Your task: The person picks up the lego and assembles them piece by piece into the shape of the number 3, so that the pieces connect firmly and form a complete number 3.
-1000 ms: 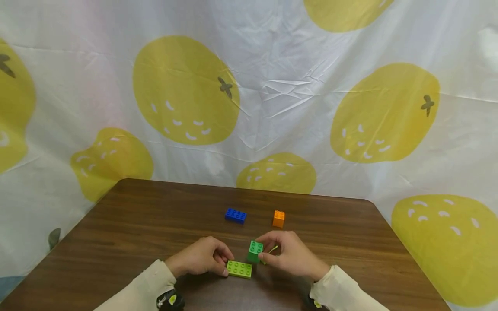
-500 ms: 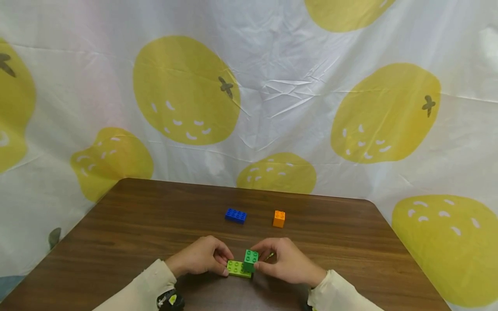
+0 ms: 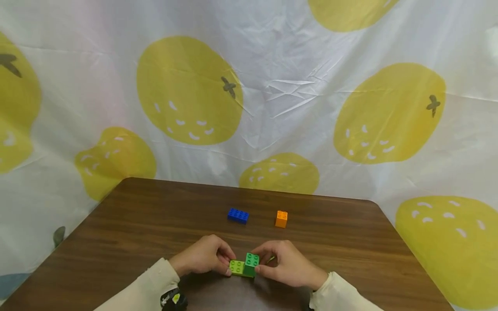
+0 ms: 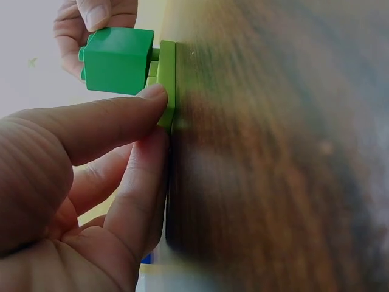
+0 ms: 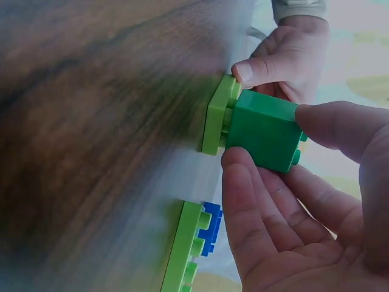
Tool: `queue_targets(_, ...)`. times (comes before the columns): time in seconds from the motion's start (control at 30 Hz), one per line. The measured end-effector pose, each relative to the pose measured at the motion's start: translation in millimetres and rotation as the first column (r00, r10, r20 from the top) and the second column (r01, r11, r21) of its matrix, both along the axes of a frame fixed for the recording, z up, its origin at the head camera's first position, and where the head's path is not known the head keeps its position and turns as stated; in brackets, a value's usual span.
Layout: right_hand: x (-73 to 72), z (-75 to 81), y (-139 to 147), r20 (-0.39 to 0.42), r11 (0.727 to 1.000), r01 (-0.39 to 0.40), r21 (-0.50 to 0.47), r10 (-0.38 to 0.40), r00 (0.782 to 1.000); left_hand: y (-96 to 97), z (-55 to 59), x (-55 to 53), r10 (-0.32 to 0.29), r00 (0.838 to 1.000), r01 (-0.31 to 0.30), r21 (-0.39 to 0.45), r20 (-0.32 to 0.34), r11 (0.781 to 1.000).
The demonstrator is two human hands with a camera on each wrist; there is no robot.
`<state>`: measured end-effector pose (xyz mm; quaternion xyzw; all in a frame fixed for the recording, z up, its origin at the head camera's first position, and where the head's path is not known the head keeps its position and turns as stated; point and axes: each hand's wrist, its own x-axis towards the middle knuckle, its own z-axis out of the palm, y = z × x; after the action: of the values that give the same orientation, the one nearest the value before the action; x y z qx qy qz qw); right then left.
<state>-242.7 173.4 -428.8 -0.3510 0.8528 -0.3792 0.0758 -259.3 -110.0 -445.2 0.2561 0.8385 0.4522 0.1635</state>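
Note:
My left hand [image 3: 204, 257] pinches the left end of a thin lime-green toy building brick [image 3: 236, 267], which lies flat on the table with its studs up. Between thumb and fingers, my right hand [image 3: 288, 267] holds a taller green 2x2 building brick [image 3: 251, 264] over the lime brick's right end. Both wrist views show a narrow gap with lime studs between the green brick [image 5: 264, 131] and the lime brick [image 5: 214, 121]. The green brick's own studs face up.
A second lime-green brick [image 5: 182, 246] lies beyond my right hand, mostly hidden by it in the head view. Farther back on the brown table [image 3: 175, 203] are a blue brick [image 3: 238, 215] and an orange brick [image 3: 281, 219]. A lemon-print curtain [image 3: 272, 121] hangs behind.
My right hand has brought the green brick left and down, from beside the lime brick to over its right end. The left hand keeps its hold on the lime brick.

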Motion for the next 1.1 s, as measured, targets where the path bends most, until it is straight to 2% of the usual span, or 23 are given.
queue_targets(0.3,-3.4,-5.6,-2,-0.015,1.0,-0.001,-0.001,0.001,1.0,0.6,-1.9,-0.1,0.0,1.0,0.0,-0.01,-0.015,1.0)
queue_targets(0.53,-8.4,-7.4,-1,-0.022,1.0,-0.005,-0.009,0.004,1.0,0.7,1.1,-0.8,-0.008,1.0,0.008,-0.01,-0.009,1.0)
queue_targets(0.87,-9.1,-11.1,-5,0.01,0.999,-0.006,-0.033,0.006,1.0,0.7,-4.2,-1.9,-0.008,1.0,0.008,-0.016,-0.007,1.0)
queue_targets(1.1,-14.5,-6.0,-5,0.042,1.0,-0.015,-0.018,0.016,0.999,1.3,0.9,-4.6,-0.018,0.999,0.017,-0.03,-0.028,0.999)
